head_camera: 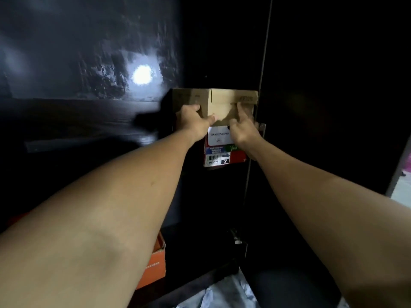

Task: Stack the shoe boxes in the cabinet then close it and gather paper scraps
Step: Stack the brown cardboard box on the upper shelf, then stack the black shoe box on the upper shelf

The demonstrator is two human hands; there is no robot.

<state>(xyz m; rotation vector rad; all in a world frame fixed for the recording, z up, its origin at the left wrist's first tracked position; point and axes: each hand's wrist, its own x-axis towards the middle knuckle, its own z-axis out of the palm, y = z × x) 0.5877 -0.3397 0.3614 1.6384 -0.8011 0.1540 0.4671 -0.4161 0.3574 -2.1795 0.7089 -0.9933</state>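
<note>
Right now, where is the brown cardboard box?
Head view, centre: the brown cardboard box sits atop the red-and-white shoe box in the dark cabinet, with the left hand and right hand on its front.

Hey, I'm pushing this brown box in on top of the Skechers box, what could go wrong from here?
The brown cardboard box looks wider than the Skechers box under it, so an uneven push from your left hand or right hand could tip it. Your right hand is close to the metal fitting beside the stack and might scrape on it.
</note>
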